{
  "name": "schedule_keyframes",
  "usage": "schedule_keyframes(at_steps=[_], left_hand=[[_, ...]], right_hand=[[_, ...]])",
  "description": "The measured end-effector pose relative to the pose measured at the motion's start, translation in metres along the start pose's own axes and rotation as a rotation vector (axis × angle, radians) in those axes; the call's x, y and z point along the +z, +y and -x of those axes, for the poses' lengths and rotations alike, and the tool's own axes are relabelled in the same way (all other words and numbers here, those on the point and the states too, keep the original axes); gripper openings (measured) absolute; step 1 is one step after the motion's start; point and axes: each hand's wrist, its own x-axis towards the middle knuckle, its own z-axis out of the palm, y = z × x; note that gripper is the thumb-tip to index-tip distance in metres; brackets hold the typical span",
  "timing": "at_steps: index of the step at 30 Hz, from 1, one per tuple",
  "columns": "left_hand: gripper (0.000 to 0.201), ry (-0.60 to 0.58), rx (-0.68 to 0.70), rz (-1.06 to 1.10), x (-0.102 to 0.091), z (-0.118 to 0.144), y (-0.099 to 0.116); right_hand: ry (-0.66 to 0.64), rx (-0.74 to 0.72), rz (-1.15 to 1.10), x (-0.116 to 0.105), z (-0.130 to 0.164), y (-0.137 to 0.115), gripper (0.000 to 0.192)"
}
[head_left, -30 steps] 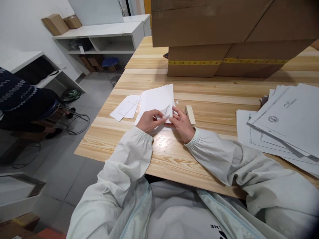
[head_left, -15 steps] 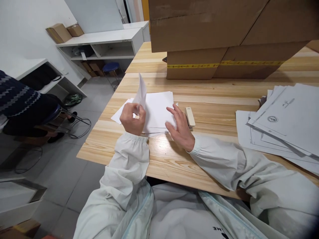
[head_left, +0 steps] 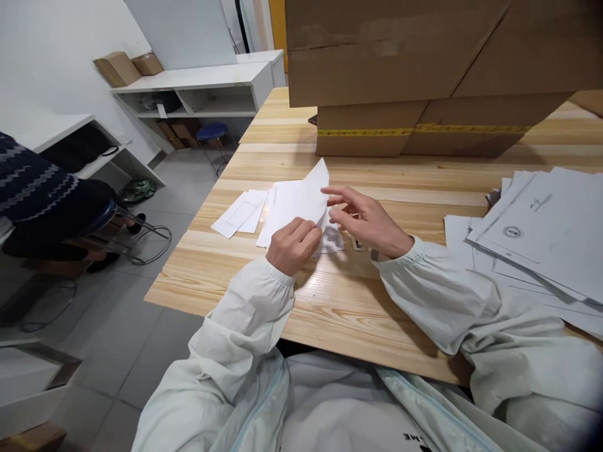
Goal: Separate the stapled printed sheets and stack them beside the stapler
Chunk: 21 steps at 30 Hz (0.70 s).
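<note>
Head camera: the left hand (head_left: 294, 243) is on the near side of the paper pile (head_left: 286, 198) and seems to pinch the low edge of one white sheet (head_left: 316, 188). The thumb is hidden, so I cannot tell just how it presses. The sheet stands up a bit over the pile, and its top corner points to 1 o'clock.

The right hand (head_left: 370, 220) is just beside the sheet, at 3 o'clock from it. Its fingers are loose and spread. One fingertip is right by the sheet's edge, but I cannot tell if it touches.

Half a second ago, the left hand held a sheet up at the pile's 9 o'clock side, and the right hand was down by the paper. Now the left hand is over near 5 o'clock, and the right hand is up higher. I think this means the sheet is still being worked on, as it does not lie flat yet.

The two slips (head_left: 240, 212) at 9 o'clock from the pile show better now. One has a drawing. The stapler (head_left: 358, 245) at 4 o'clock is nearly all hidden by the right hand.

On the same wood table (head_left: 202, 276), big brown boxes (head_left: 367, 132) stand at 2 o'clock, and big papers (head_left: 541, 226) lie well apart at 3 o'clock.
</note>
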Motion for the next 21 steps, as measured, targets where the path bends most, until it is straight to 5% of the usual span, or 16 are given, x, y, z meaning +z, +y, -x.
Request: schedule_keyframes(at_steps=[7,13,21], left_hand=[[0.011,-0.015,0.092,-0.043,0.005,0.003,0.013],[0.008,0.034,0.051,-0.005,0.003,0.001,0.01],[0.013,0.001,0.059,0.008,0.008,0.006,0.01]], right_hand=[[-0.288,0.241,-0.09,-0.02,-0.008,-0.005,0.03],[-0.439,0.195,-0.215,-0.034,-0.01,0.001,0.042],[-0.441,0.308,-0.286,-0.025,-0.01,-0.002,0.043]])
